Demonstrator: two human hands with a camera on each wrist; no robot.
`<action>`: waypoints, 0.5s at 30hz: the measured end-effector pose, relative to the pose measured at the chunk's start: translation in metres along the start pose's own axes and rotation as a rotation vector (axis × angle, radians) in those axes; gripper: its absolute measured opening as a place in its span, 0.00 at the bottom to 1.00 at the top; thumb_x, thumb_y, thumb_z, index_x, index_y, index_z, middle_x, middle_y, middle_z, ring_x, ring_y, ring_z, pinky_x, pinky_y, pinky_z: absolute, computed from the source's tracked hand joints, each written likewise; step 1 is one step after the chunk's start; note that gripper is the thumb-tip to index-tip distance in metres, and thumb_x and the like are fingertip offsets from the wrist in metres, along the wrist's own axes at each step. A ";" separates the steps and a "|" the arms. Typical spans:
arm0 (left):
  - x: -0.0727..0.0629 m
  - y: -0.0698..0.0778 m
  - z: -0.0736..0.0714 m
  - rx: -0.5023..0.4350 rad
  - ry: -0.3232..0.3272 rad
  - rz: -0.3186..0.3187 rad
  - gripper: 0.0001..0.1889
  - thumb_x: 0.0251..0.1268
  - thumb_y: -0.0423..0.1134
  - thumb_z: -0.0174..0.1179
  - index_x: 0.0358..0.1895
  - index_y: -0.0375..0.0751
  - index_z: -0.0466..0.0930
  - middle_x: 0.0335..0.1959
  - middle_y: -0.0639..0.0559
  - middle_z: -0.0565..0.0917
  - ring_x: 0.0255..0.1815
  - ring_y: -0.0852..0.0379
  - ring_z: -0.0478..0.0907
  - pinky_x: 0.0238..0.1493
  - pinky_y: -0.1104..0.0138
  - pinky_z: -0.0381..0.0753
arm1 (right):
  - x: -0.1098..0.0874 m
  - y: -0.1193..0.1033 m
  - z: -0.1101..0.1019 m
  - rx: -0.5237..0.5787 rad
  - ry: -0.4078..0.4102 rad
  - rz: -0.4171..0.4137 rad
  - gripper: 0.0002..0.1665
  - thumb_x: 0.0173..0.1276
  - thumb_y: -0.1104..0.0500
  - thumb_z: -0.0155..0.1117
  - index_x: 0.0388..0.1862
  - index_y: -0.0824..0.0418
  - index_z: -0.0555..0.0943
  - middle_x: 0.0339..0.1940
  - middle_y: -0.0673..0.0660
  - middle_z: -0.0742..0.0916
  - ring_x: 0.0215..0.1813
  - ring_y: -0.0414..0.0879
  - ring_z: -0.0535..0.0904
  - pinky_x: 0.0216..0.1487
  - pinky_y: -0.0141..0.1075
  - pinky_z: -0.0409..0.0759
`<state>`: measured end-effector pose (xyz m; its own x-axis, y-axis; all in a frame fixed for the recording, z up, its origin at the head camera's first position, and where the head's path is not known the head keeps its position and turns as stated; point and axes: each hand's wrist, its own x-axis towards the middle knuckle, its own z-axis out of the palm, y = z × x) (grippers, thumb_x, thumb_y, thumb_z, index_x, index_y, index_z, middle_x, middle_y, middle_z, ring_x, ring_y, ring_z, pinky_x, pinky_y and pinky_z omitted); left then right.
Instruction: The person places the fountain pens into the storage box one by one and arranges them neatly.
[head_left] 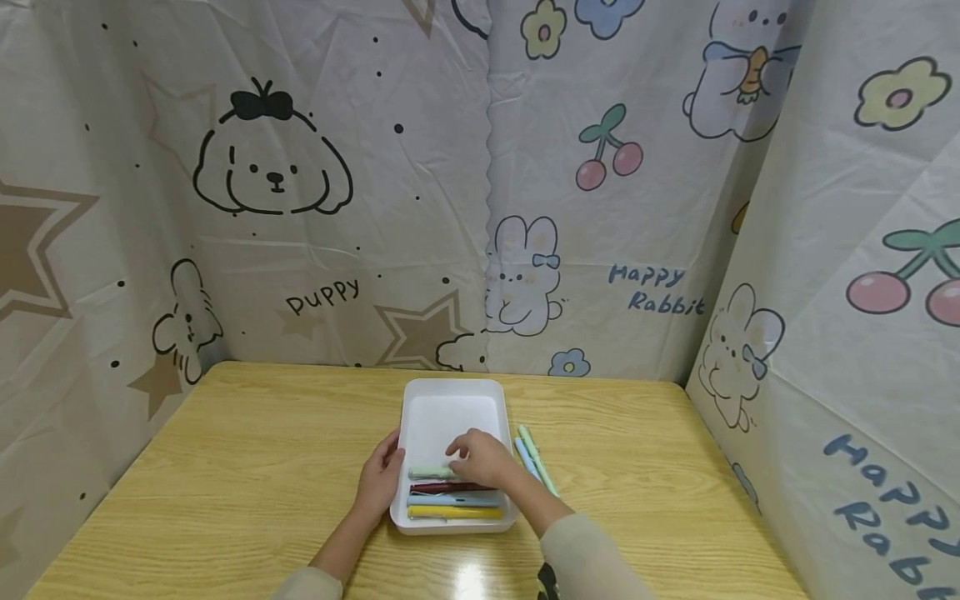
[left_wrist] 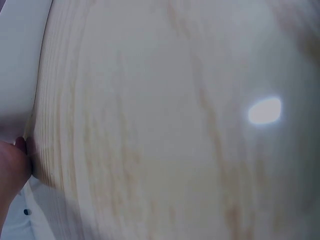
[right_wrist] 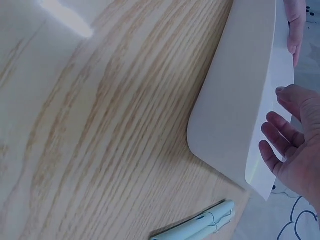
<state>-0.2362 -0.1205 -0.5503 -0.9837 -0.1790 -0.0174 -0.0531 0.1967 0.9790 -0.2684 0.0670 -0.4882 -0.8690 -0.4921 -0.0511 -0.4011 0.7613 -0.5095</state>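
A white tray (head_left: 452, 408) lies on the table with several pens side by side in its near half. Among them are a yellow pen (head_left: 453, 512), a light blue pen (head_left: 453, 500), a dark red pen (head_left: 435, 487) and a pale green pen (head_left: 429, 472). Over the pale green pen hovers my right hand (head_left: 483, 458), its fingers loosely bent and holding nothing, as the right wrist view (right_wrist: 295, 135) shows. My left hand (head_left: 378, 479) rests against the tray's left wall; part of it shows in the left wrist view (left_wrist: 12, 165).
Right of the tray, a light green pen (head_left: 537, 458) and a light blue pen (head_left: 527, 457) lie on the wooden table (head_left: 300, 442). Printed cloth (head_left: 420, 233) hangs behind the table and at its sides.
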 end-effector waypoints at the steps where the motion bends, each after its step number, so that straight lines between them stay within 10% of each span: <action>1: 0.000 0.000 0.000 -0.002 0.001 -0.001 0.23 0.73 0.37 0.44 0.69 0.39 0.61 0.66 0.37 0.69 0.62 0.43 0.69 0.62 0.51 0.71 | 0.000 0.000 -0.001 0.000 0.007 -0.010 0.12 0.60 0.57 0.64 0.41 0.59 0.85 0.31 0.53 0.81 0.31 0.40 0.72 0.30 0.30 0.70; 15: -0.001 0.000 -0.001 0.007 -0.008 -0.004 0.23 0.74 0.37 0.43 0.70 0.39 0.60 0.66 0.37 0.68 0.62 0.44 0.69 0.62 0.51 0.70 | -0.004 0.007 -0.019 0.048 0.059 -0.026 0.14 0.62 0.54 0.63 0.42 0.60 0.84 0.31 0.53 0.81 0.31 0.41 0.72 0.30 0.31 0.71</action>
<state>-0.2349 -0.1208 -0.5500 -0.9848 -0.1720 -0.0229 -0.0583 0.2032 0.9774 -0.2727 0.0822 -0.4751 -0.8745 -0.4849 0.0124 -0.4107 0.7265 -0.5509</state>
